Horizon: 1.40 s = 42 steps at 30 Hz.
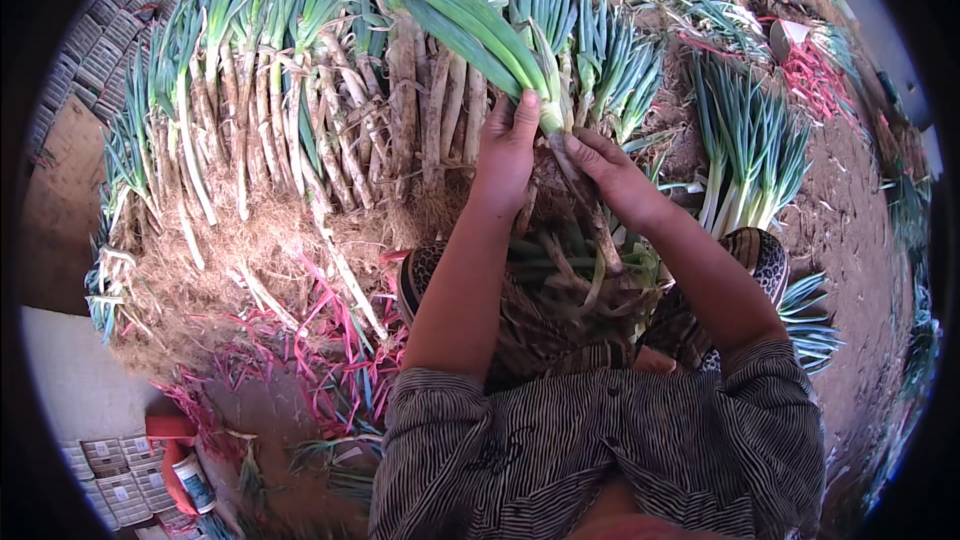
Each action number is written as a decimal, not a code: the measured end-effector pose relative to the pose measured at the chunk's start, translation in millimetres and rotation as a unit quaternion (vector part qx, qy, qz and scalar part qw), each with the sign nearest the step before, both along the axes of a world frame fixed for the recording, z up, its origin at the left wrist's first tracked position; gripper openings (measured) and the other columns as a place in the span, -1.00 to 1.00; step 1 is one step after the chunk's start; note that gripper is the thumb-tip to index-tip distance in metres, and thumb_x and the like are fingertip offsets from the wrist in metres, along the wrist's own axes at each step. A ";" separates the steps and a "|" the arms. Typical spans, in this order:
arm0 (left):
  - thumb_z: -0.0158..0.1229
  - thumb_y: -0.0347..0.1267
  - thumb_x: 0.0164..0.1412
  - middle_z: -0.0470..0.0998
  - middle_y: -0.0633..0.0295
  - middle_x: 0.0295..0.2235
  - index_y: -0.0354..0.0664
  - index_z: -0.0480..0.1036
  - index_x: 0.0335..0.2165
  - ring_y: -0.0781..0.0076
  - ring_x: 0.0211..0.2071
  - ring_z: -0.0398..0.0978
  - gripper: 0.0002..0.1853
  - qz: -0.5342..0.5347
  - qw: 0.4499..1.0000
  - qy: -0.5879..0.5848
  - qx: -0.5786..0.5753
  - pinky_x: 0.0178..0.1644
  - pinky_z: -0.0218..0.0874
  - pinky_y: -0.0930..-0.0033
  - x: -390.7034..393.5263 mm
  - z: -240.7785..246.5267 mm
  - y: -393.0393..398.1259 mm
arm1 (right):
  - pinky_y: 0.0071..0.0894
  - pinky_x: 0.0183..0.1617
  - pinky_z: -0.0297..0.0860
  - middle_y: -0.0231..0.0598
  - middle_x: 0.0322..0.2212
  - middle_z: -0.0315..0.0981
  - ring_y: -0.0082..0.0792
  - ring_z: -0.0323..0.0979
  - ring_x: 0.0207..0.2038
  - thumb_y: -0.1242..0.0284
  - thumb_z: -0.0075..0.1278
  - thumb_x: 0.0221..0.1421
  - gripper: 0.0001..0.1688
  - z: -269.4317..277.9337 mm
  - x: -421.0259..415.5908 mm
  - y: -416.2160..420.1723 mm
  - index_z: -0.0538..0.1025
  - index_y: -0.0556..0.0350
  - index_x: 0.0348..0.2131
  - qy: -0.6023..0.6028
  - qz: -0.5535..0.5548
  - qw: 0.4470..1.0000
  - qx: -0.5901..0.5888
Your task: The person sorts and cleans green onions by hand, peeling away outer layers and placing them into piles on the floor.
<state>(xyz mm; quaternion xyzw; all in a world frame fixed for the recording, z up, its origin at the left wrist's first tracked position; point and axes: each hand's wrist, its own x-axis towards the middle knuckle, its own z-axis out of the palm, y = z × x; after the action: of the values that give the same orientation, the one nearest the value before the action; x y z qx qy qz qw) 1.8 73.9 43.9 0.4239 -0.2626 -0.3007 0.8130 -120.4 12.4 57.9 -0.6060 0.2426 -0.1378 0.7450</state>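
Observation:
A large Welsh onion [553, 118] is held up in front of me, its broad green leaves slanting to the upper left. My left hand [510, 146] grips it at the neck, thumb along the base of the leaves. Just below, my right hand [615, 176] pinches the top of the soil-stained shaft, which still wears dry outer skin. The root end [611, 262] points down between my knees. Peeled leaves and skins [577, 300], partly in shadow, lie beneath it. Beyond my left hand stands a long row of unpeeled onions [345, 112] with dirty shafts and matted roots.
Cleaned onions with pale shafts [742, 157] stand in a bunch at the right. Pink plastic ties [322, 360] litter the ground at the left, and more red ties [817, 82] lie at the upper right. Stacked crates [120, 476] and an orange-red object [172, 450] are at the lower left.

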 end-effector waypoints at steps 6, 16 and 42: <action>-0.06 -0.10 0.13 0.42 0.22 -0.35 -0.36 0.29 -0.18 0.48 -0.39 0.38 -0.51 0.066 0.990 0.112 -0.063 -0.33 0.24 0.47 26.4 -0.8 -6.1 | -0.59 -0.20 0.21 -0.24 -0.35 0.34 -0.59 0.26 -0.29 0.31 -0.24 0.15 -0.57 -77.4 -12.9 14.9 0.25 0.24 -0.08 0.039 0.018 0.948 -0.315; -0.18 -0.26 0.19 0.36 -0.12 -0.65 -0.29 0.35 -0.45 -0.12 -0.59 0.30 -0.69 0.257 0.868 -0.393 0.163 -0.51 0.13 0.13 24.2 -14.5 -24.2 | -0.71 -0.65 0.01 -0.50 -0.70 0.09 -0.71 0.01 -0.69 0.16 -0.37 0.18 -0.59 -90.6 -52.3 42.5 0.30 0.13 -0.28 -0.039 -0.023 0.998 0.053; -0.10 -0.09 0.13 0.36 -0.07 -0.19 -0.39 0.15 -0.10 0.10 -0.12 0.34 -0.43 -0.133 0.990 0.043 -0.001 -0.01 0.13 0.14 8.5 1.1 -3.4 | -0.47 -0.45 0.27 -0.17 -0.57 0.36 -0.33 0.34 -0.54 0.30 -0.06 0.02 -0.70 -60.3 -84.0 -1.8 0.34 0.17 -0.33 0.126 0.041 0.847 -0.515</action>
<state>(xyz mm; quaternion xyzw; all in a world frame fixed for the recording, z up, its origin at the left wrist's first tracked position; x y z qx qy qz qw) 10.3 70.5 45.0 0.3716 -0.2816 -0.4237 0.7766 -204.4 10.7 -2.4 -0.9242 0.2035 -0.1344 0.2938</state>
